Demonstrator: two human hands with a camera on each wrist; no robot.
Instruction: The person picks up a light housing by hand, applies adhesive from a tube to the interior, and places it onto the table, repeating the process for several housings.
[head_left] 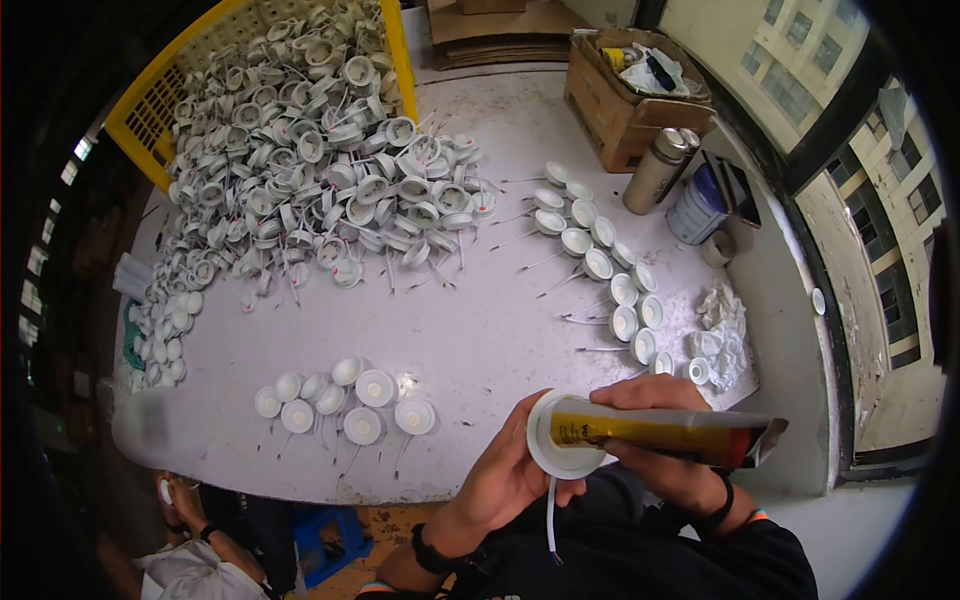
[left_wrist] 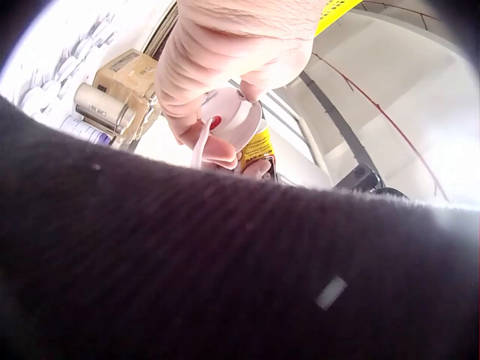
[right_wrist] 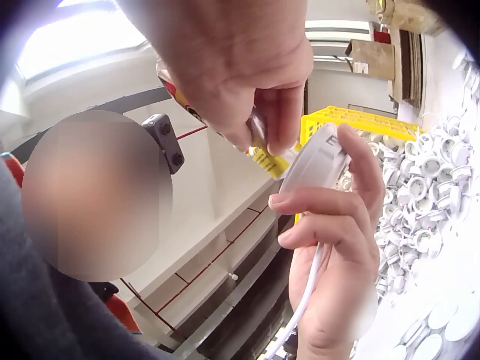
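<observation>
My left hand [head_left: 497,478] grips a round white lamp housing [head_left: 572,463] by its rim, thumb and fingers on opposite sides. A white cable [head_left: 551,520] with bare wire ends hangs from the housing. In the right wrist view, the left fingers [right_wrist: 330,204] curl round the housing's edge. My right hand [head_left: 682,482] holds a yellow, black and silver squeeze tube [head_left: 655,428], fingers on one side and thumb on the other. The tube's front end points at the housing's face and overlaps it in the head view; its tip is hidden.
Several finished-looking lamps [head_left: 597,264] stand in a double row at right, others [head_left: 363,425] near the front edge. A heap of white housings [head_left: 330,190] spills from a yellow crate [head_left: 400,70]. A carton [head_left: 610,115], flask [head_left: 652,178] and crumpled paper [head_left: 722,335] line the right side. Another person's hands [head_left: 185,500] show lower left.
</observation>
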